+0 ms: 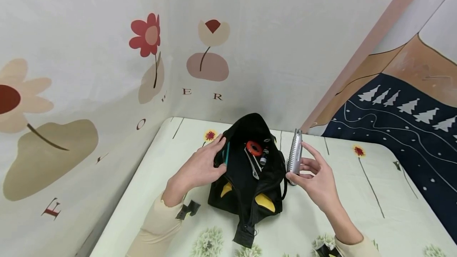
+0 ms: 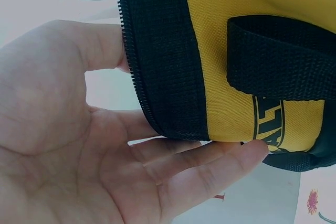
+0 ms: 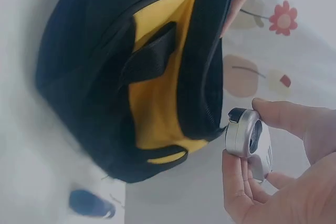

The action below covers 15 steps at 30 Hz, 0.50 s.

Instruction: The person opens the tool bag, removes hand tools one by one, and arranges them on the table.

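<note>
A black and yellow tool bag (image 1: 246, 197) stands unzipped on the table with its mouth facing up. My left hand (image 1: 200, 165) grips the bag's left rim; in the left wrist view its fingers lie along the zipped edge (image 2: 137, 77). Beside the bag's right side, my right hand (image 1: 317, 181) holds up a silver tool with a ridged body (image 1: 294, 152) between thumb and fingers. Its rounded end with a black button (image 3: 244, 132) shows in the right wrist view. Inside the bag lie a red ring-shaped roll (image 1: 254, 148), a silver cutter-like tool (image 1: 252, 165) and a small dark bottle (image 1: 264, 156).
Low in the right wrist view, a dark blue object (image 3: 90, 203) lies near the bag. The table's cloth (image 1: 357, 193) has a flower print. Printed fabric walls (image 1: 278, 50) rise behind and to the left. A black strap (image 1: 246, 231) hangs from the bag's front.
</note>
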Each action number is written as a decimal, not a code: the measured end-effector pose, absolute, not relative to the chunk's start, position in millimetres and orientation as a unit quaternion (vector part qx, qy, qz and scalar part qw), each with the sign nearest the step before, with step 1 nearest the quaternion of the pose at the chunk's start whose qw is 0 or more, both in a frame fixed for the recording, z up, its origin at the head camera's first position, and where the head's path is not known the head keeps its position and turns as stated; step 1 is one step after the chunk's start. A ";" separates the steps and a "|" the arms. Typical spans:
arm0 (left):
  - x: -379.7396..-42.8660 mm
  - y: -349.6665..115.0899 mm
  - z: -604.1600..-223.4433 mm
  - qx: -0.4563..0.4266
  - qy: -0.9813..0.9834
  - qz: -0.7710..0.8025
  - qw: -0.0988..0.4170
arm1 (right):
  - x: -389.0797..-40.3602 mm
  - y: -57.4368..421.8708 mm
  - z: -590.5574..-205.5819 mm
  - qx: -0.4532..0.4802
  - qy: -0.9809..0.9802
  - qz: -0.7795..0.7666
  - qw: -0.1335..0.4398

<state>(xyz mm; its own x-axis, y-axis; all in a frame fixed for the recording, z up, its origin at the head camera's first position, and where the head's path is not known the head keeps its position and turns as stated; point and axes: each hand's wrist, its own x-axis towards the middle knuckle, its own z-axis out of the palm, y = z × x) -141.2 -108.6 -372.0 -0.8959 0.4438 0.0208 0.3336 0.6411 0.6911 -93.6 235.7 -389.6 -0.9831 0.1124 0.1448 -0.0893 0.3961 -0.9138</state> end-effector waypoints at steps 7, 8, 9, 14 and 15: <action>-141.7 -107.9 -372.3 0.217 0.904 0.361 0.073 | -93.4 253.8 -403.3 -0.025 -0.845 0.527 0.087; -141.8 -107.8 -372.5 0.216 0.904 0.360 0.074 | -93.4 256.6 -405.2 -0.029 -0.847 0.524 0.083; -141.8 -107.8 -372.6 0.216 0.905 0.360 0.073 | -93.5 259.4 -407.1 -0.032 -0.850 0.520 0.079; -141.8 -108.1 -372.8 0.216 0.905 0.360 0.072 | -95.5 272.0 -415.6 -0.044 -0.863 0.499 0.058; -141.8 -108.2 -372.8 0.216 0.905 0.360 0.071 | -96.5 274.3 -417.3 -0.047 -0.866 0.496 0.053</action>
<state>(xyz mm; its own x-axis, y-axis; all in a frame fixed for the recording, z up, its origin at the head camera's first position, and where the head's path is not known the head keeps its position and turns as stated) -141.8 -108.2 -372.8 -0.8967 0.4418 0.0261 0.3388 0.6472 0.6829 -96.5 274.3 -417.3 -0.9899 0.1341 0.0459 0.0283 0.5039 -0.8633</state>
